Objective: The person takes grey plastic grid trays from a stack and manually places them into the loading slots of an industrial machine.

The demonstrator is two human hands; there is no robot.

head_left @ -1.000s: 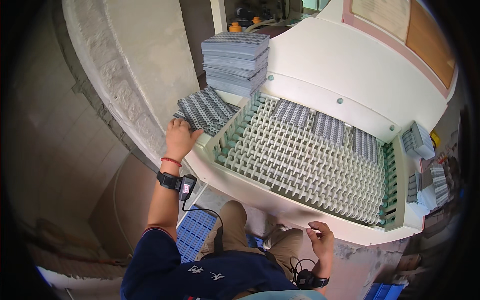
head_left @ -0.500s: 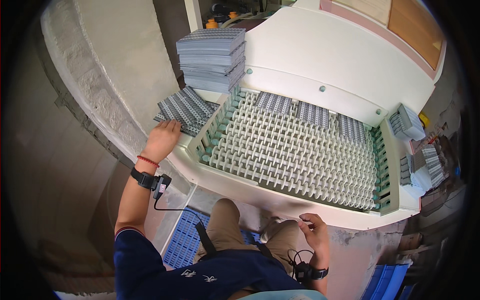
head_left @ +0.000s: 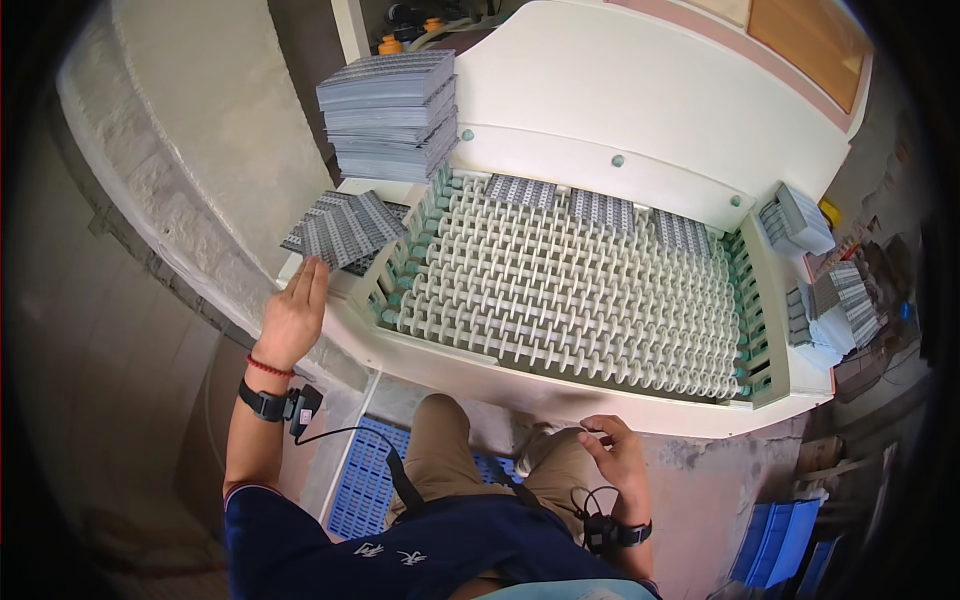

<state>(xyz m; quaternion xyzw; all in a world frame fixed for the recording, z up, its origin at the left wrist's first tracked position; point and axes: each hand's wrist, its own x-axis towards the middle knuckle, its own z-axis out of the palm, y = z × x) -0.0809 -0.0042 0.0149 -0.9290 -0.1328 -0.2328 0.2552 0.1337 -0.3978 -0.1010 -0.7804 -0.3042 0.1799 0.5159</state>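
My left hand reaches to the left ledge of the machine, fingers stretched out. Its fingertips touch the near corner of a grey patterned circuit board panel, which lies askew over other such panels. The thumb is hidden. My right hand hovers in front of the machine's near edge, above my knee. Its fingers are loosely bent, and I see nothing between them. Ahead, three similar panels, the middle one among them, lie in a row at the far side of a white roller conveyor.
A tall stack of grey panels stands behind the left ledge. White racks holding panels are on the right side. The machine's pale cover rises behind the rollers. A blue plastic grate lies on the floor by my legs.
My left hand has drawn back slightly toward me and its fingers have straightened. The top panel beside it has turned. My right hand has barely moved, and the view has shifted slightly.
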